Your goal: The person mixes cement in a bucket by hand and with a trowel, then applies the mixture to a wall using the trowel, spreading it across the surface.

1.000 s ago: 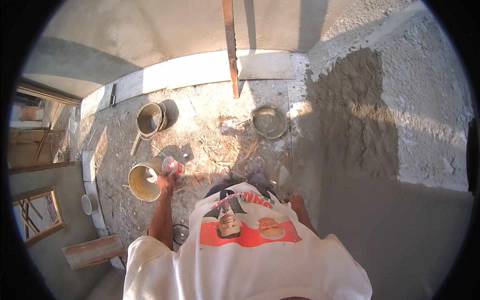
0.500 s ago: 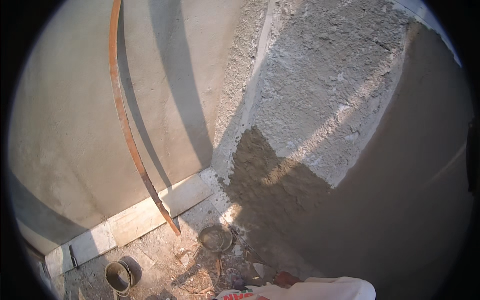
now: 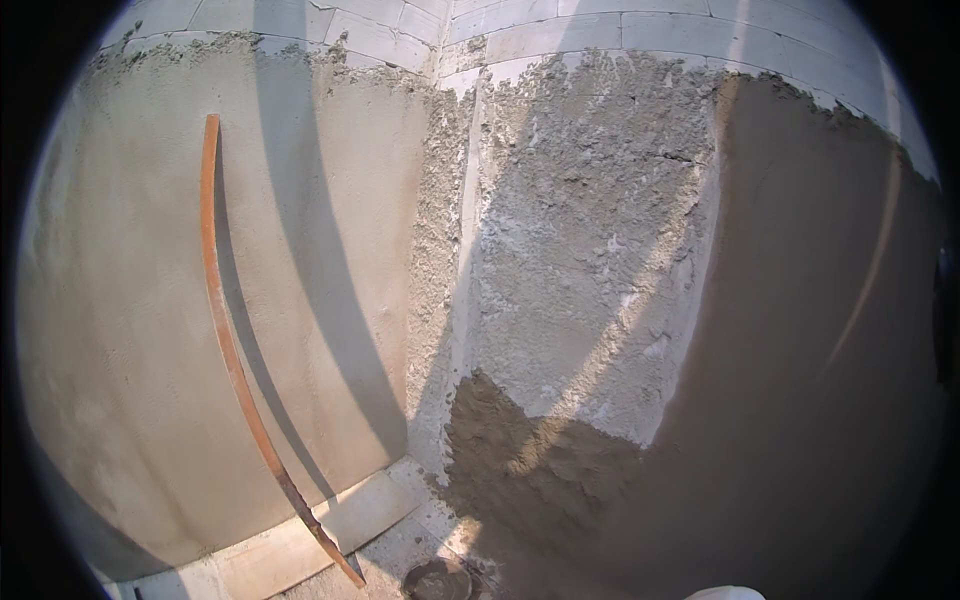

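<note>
Neither of my hands shows. At the bottom edge, right of centre, a sliver of white cloth (image 3: 725, 594) pokes in. Ahead is a wall corner. Dark, wet-looking mortar (image 3: 540, 475) covers the lower part of the right wall beside the corner. Above it lies a rough, pale grey undercoat (image 3: 590, 240), and to its right a smoother dark plaster surface (image 3: 810, 330). A tub of mortar (image 3: 437, 580) sits on the ground below the corner, partly cut off by the lower edge.
A long orange-brown strip (image 3: 232, 365) leans on the plastered left wall (image 3: 120, 300), its foot on the ground. Pale boards (image 3: 270, 555) line that wall's base. Bare light blocks (image 3: 570, 35) run along the top. Shadow bands cross both walls.
My view has tilted up, showing the blocks at the top. The bucket at lower left and a reddish-brown hand-like shape by the white cloth have left the picture.
</note>
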Demonstrator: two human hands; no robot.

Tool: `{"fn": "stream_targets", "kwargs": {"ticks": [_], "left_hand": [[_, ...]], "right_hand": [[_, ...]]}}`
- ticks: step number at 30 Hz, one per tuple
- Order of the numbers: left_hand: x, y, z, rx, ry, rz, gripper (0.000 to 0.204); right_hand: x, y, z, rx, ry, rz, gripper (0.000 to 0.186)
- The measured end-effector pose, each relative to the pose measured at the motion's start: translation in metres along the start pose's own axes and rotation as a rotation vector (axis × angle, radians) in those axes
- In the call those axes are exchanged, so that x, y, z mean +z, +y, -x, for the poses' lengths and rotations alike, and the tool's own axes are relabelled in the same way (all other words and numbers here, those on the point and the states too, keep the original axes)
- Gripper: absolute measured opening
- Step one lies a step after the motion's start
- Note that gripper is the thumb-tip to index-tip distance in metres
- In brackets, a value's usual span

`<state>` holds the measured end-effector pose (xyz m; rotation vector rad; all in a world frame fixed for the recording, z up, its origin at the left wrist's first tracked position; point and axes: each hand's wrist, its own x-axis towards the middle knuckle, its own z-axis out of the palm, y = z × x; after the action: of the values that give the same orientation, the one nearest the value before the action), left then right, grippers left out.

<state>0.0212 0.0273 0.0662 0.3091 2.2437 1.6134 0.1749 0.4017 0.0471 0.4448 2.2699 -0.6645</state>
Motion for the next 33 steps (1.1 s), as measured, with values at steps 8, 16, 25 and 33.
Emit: {"fn": "stream_targets", "kwargs": {"ticks": [8,16,25,33], "left_hand": [[0.049,-0.122,0.075,-0.273,-0.140,-0.076,0.038],[0.046,-0.235,0.171,-0.711,-0.093,-0.173,0.035],[0.090,-0.189,0.143,-0.975,0.229,-0.024,0.028],[0.164,-0.270,-0.031,-0.731,0.312,0.264,0.051]], "right_hand": [[0.060,0.107,0.018,0.121,-0.207,0.079,0.031],[0.068,0.196,-0.022,-0.039,-0.341,0.314,0.034],[0.007,0.179,-0.135,0.236,-0.045,-0.234,0.061],[0.025,0.172,-0.278,0.086,0.057,-0.154,0.066]]}}
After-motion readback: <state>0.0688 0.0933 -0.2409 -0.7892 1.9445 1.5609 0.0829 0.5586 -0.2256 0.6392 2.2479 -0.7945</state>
